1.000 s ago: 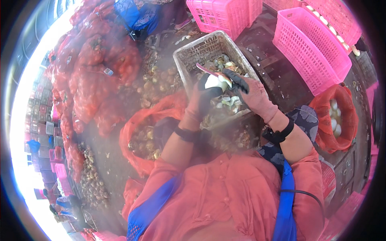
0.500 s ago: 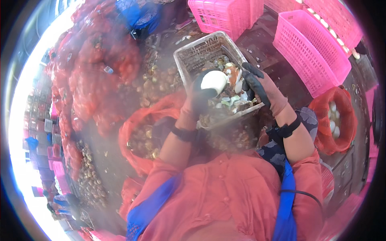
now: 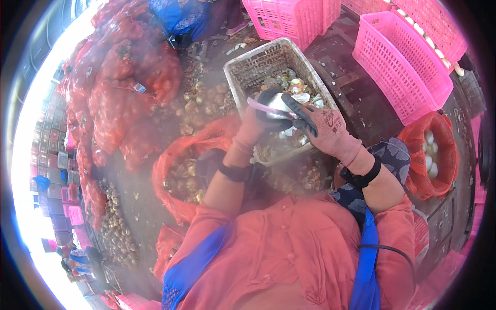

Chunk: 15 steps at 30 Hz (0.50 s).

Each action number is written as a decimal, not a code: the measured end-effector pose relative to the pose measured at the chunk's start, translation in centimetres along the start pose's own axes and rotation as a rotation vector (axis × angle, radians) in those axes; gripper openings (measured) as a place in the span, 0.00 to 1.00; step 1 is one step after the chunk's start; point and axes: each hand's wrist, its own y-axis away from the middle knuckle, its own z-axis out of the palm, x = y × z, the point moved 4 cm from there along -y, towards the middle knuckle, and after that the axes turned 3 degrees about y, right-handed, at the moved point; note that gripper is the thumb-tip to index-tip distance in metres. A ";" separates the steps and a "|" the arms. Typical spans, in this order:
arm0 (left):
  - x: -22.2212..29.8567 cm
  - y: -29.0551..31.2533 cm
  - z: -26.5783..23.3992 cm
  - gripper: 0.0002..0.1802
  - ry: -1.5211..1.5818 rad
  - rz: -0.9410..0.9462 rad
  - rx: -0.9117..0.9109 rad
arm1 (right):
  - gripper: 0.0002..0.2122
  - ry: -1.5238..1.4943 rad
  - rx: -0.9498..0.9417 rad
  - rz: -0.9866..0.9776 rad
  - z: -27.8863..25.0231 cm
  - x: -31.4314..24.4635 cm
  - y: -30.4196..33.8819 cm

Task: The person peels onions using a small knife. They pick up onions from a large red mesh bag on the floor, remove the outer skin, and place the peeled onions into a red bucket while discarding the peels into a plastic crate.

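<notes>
My left hand point(image 3: 254, 123), in a pink glove with dark fingers, is closed around a white peeled onion point(image 3: 279, 103) above the crate. Across the onion lies a thin, pinkish, shiny strip that looks like a knife blade point(image 3: 261, 107). My right hand point(image 3: 329, 128), gloved alike, is closed at the strip's right end, fingers against the onion; the handle is hidden. Below both hands stands a dirty white plastic crate point(image 3: 238, 88) with peelings and onion scraps point(image 3: 299, 89). Left of my left forearm sits an open red mesh bag point(image 3: 164, 160) of unpeeled onions point(image 3: 182, 174).
Full red mesh sacks point(image 3: 121, 82) are piled at the left, loose onions point(image 3: 116, 227) beside them. Pink crates point(image 3: 398, 70) stand at the far right. A red mesh bag point(image 3: 448, 155) holding white onions is right of my knee. A person in blue point(image 3: 181, 20) is at the far side.
My right hand has moved left and inward from the crate's right side to the onion, bringing the blade across it. My left hand still holds the onion, slightly turned.
</notes>
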 end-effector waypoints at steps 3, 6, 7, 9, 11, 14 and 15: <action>-0.1 0.3 0.2 0.44 0.063 -0.128 -0.008 | 0.24 -0.051 0.077 -0.009 -0.5 -0.1 -0.6; 0.1 0.2 -0.1 0.45 -0.073 -0.124 -0.041 | 0.19 -0.527 0.072 0.260 -1.4 0.5 -0.7; 1.2 -0.1 0.4 0.46 -0.051 -0.003 -0.041 | 0.16 -0.529 0.109 0.284 -0.6 2.5 -0.9; 1.6 -0.1 0.6 0.46 -0.044 0.022 -0.060 | 0.16 -0.818 0.012 0.416 -0.7 4.1 -0.7; 1.3 0.1 0.4 0.51 -0.050 0.052 -0.088 | 0.18 -1.136 -0.051 0.555 0.6 4.2 -0.9; 0.1 0.1 0.6 0.56 0.300 0.038 -0.112 | 0.19 -1.120 -0.022 0.646 1.6 5.9 -0.6; 0.3 0.4 0.4 0.58 0.417 -0.010 -0.105 | 0.21 -1.126 -0.043 0.670 1.6 6.0 -1.1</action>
